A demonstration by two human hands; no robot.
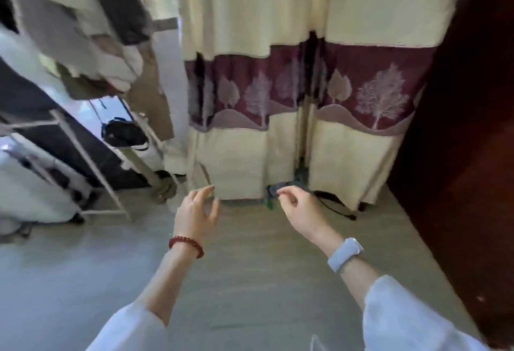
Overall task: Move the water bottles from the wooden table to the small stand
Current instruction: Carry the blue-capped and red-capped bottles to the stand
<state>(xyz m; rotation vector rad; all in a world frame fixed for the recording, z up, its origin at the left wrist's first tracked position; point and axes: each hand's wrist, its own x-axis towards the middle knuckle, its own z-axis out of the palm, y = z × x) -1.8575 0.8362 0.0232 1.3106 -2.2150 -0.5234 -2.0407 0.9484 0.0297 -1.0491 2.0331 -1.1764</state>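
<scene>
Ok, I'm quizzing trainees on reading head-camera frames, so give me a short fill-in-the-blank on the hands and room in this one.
1. The left hand has a red beaded ____ at its wrist.
2. The right hand has a pale ____ strapped to its wrist.
3. Both hands hold ____.
4. The curtain carries a maroon band printed with ____.

Missing words: bracelet; watch; nothing; trees

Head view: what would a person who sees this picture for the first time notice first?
The cream curtain with its maroon band of pale trees fills the upper middle. Below it, the left hand, above a red bead bracelet, and the right hand, above a pale blue watch, reach forward over the grey floor, holding nothing. Clothes hang at the upper left; no water bottle shows.
</scene>
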